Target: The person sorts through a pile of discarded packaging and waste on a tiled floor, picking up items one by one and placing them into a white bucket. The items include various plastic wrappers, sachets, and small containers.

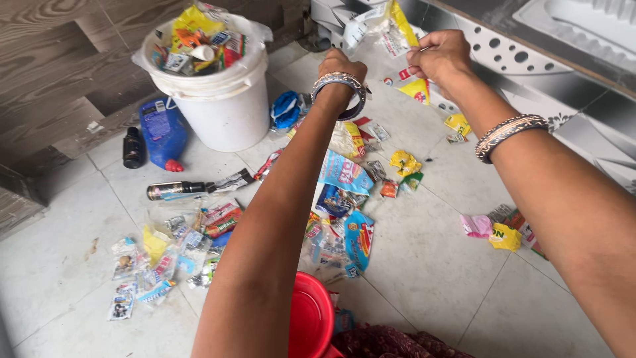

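Note:
Both my arms reach forward over a tiled floor strewn with wrappers. My left hand [340, 66] and my right hand [438, 55] together hold up a clear plastic packet [379, 30] with yellow print, each pinching one side of it. Both wrists wear bangles. Below the hands lie several empty snack wrappers [344, 174] in blue, yellow and red.
A white bucket [225, 106] stuffed with wrappers stands at the back left, beside a blue bottle [162, 129], a small dark bottle [133, 146] and a dark bottle lying flat [175, 190]. A red round container [311, 318] sits near my body. A patterned wall runs along the right.

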